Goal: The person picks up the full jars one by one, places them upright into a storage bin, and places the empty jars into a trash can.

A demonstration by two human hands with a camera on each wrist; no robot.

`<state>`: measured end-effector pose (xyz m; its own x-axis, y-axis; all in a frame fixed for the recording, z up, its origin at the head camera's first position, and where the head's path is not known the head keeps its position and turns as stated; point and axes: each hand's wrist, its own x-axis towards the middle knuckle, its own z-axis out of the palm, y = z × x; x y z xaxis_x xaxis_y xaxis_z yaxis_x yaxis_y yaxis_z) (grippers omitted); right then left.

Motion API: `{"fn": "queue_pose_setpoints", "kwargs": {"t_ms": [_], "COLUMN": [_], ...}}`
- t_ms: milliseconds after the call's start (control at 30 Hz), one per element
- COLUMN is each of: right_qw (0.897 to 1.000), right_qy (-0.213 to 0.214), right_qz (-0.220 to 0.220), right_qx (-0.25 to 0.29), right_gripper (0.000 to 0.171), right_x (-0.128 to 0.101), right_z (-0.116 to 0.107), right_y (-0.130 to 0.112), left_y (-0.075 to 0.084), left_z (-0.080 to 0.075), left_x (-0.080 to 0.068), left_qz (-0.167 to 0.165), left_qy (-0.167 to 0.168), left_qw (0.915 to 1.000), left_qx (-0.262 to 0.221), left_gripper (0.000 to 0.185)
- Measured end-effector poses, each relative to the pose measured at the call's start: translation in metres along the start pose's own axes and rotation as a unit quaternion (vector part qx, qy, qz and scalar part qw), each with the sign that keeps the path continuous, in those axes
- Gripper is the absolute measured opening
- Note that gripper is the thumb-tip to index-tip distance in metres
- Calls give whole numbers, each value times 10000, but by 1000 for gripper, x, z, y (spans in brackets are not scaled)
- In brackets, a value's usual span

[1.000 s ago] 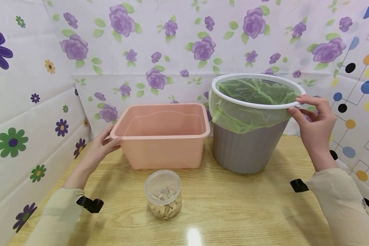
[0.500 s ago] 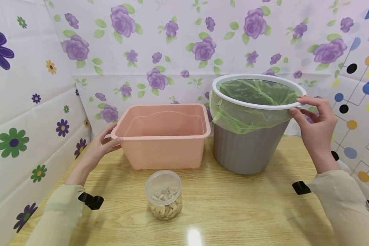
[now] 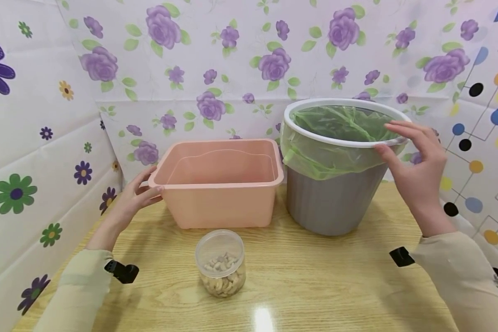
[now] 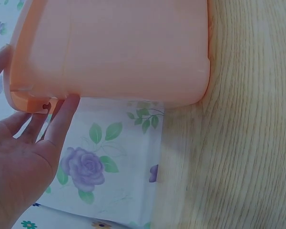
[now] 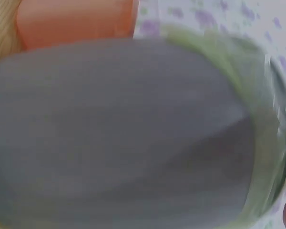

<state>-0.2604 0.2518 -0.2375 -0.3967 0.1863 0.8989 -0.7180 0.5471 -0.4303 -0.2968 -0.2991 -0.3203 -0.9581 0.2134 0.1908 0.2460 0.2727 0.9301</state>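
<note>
A pink plastic basin (image 3: 216, 205) stands on the wooden table. My left hand (image 3: 134, 196) grips its left end, thumb on the front of the rim and fingers under it; the left wrist view shows the fingers (image 4: 62, 121) beneath the lip. To the right is a grey ribbed trash bin (image 3: 329, 203) with a white rim ring (image 3: 332, 139) and a green bag (image 3: 315, 161) folded over its edge. My right hand (image 3: 419, 166) is at the bin's right side, fingers extended over the rim and thumb in front. In the blurred right wrist view, the bin hides most of that hand.
A clear lidded jar (image 3: 221, 263) of cashews stands on the table (image 3: 311, 281) in front of the basin. A flowered sheet (image 3: 249, 55) hangs close behind, with patterned sheets at both sides.
My right hand has shifted left over the bin's rim, its fingers straightening from their earlier pinch on the ring. My left hand, the basin and the jar stay in place.
</note>
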Motion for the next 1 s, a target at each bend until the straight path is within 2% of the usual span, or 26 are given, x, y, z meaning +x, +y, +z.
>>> {"fn": "queue_pose_setpoints", "kwargs": {"t_ms": [100, 267, 400, 500, 700, 1000], "right_qw": [9980, 9868, 9734, 9569, 9246, 8822], "right_qy": [-41, -242, -865, -1554, -2635, -3732], "right_qz": [-620, -1570, -2086, -2393, -2614, -2765], "right_qx": [149, 314, 388, 534, 854, 782], "right_gripper": [38, 57, 54, 53, 58, 70], "right_x": [2, -3, -12, -21, -46, -72], "right_z": [17, 53, 80, 99, 134, 162], "right_y": [-17, -32, -43, -51, -66, -73], "left_y": [0, 0, 1, 0, -1, 2], "left_z": [0, 0, 0, 0, 1, 1], "left_x": [-1, -1, -2, -3, -3, -3], "left_qz": [12, -7, -45, -61, -62, -30], "left_qy": [13, -13, -26, -11, 23, 24], "left_qw": [10000, 10000, 9999, 9999, 9998, 9998], "left_qx": [-2, 76, 147, 147, 169, 214], "left_gripper": [75, 74, 73, 73, 73, 72]}}
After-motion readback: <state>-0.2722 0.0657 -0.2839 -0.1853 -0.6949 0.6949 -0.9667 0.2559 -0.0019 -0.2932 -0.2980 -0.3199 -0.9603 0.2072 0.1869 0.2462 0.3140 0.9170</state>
